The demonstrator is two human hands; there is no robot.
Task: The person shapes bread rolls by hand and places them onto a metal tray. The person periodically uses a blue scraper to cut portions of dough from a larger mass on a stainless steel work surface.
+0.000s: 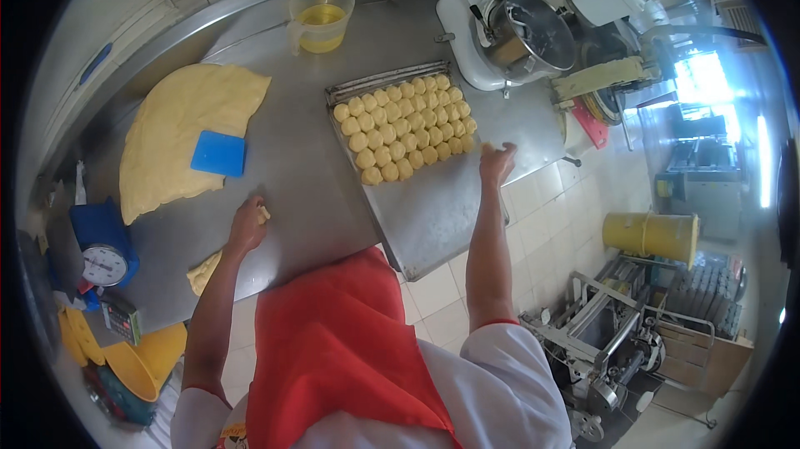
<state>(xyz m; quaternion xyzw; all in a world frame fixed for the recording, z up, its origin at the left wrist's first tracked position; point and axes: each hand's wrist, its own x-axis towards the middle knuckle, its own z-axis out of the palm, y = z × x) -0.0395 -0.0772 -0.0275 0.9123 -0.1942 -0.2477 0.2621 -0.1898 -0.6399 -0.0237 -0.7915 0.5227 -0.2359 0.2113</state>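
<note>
My left hand [248, 224] is closed on a small piece of dough [264, 215], low over the steel table. Out at the tray's right side, my right hand [497, 164] pinches what looks like a dough ball [487, 148], beside the end of the rows. Several round dough balls [400, 127] sit in close rows on the far part of the metal tray [425, 236]; its near part is bare. A large flat sheet of dough [162, 137] lies at the left, with a blue dough scraper [219, 154] on it. A dough strip [202, 272] lies partly behind my left forearm.
A clear jug of yellow liquid [322, 22] stands at the back of the steel table [287, 132]. Back right is a stand mixer [475, 32] with a metal bowl. A blue dial scale [102, 245] and a calculator [122, 321] are far left. Machinery [596, 341] stands right.
</note>
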